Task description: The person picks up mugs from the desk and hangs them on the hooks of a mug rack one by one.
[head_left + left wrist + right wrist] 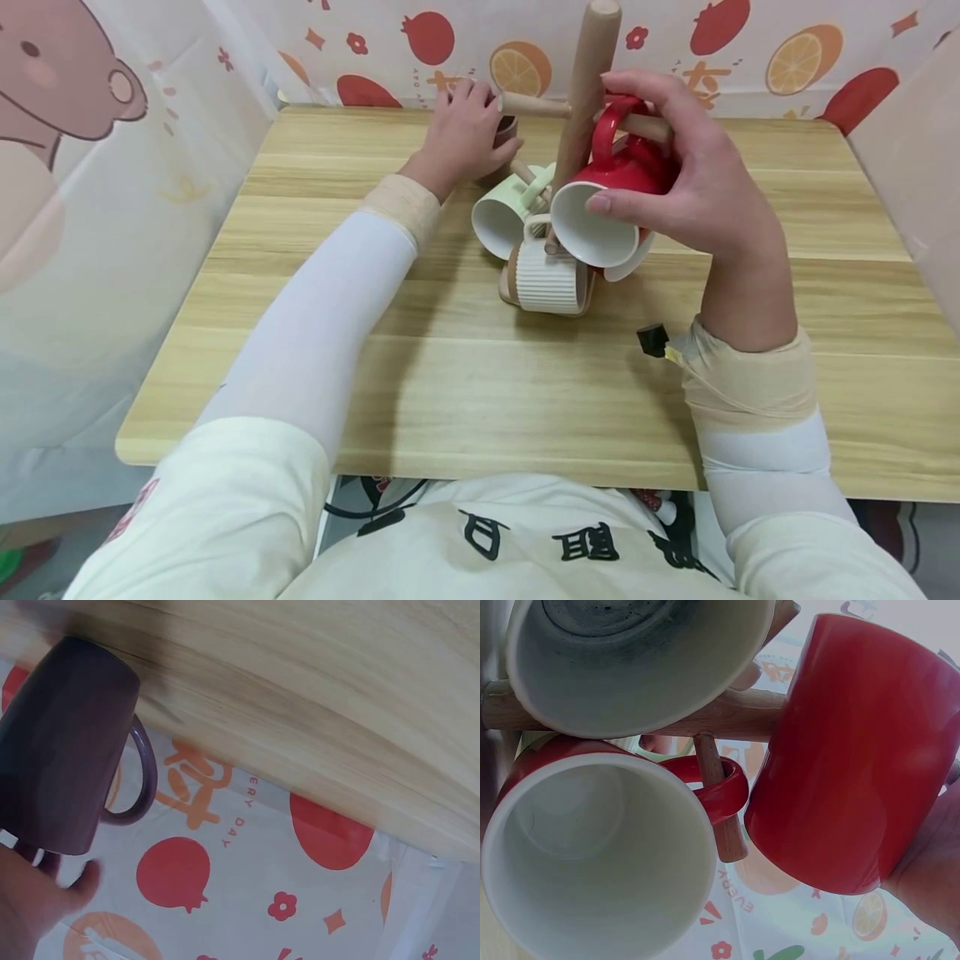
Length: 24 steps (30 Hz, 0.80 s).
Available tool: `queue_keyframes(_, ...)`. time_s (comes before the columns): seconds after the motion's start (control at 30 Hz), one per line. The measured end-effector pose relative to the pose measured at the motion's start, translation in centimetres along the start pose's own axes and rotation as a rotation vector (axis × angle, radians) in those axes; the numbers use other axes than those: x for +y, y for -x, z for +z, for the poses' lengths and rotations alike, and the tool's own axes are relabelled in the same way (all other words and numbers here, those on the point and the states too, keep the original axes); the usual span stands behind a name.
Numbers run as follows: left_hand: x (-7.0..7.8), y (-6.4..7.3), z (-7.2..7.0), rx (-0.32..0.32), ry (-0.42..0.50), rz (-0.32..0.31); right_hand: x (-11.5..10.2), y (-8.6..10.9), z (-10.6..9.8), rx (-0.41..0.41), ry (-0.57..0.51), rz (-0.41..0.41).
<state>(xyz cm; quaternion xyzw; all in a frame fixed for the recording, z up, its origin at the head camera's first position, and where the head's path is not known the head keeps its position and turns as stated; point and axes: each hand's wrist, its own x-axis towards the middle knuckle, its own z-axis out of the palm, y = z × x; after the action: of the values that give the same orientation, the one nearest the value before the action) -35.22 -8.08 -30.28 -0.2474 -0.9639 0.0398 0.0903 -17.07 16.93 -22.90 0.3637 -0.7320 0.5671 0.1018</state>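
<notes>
My right hand [697,158] grips a red mug [847,750], thumb near its white rim and fingers up by the handle. A peg of the wooden mug rack [592,58] appears to run through that handle. My left hand [467,133] is at the rim of a dark purple-brown mug [67,742], behind the rack, with fingers bent around it. That mug's handle shows free of any peg in the left wrist view. A second red mug [514,769] hangs by its handle below, partly covered in the head view. A pale green mug [501,218] and a ribbed white mug [547,279] hang low.
The rack stands on a light wooden table [465,400], toward its back. A fruit-patterned sheet [465,50] hangs behind the table, and another sheet [112,333] lines the left. A small black camera [652,340] sticks out from the right wrist.
</notes>
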Motion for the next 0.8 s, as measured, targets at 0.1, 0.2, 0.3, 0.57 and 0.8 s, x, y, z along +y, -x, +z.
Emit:
queue_keyframes(0.1, 0.0, -0.1, 0.2, -0.09, 0.021, 0.007, 0.0, 0.0, 0.0, 0.005, -0.007, 0.001)
queue_keyframes(0.2, 0.0, -0.2, 0.3, -0.147, 0.044, 0.011, 0.0, 0.0, 0.0, 0.004, 0.001, -0.001)
queue_keyframes(0.3, 0.1, -0.3, 0.1, -0.17, 0.063, 0.005, -0.1, 0.0, -0.1, 0.001, 0.016, -0.003)
queue_keyframes(0.57, 0.4, -0.3, -0.8, -0.194, 0.129, -0.043, 0.0, 0.0, -0.2, 0.001, 0.031, -0.005)
queue_keyframes(0.8, 0.0, 0.3, -1.0, -0.177, 0.183, -0.051, 0.3, 0.0, -0.3, -0.006, 0.048, -0.015)
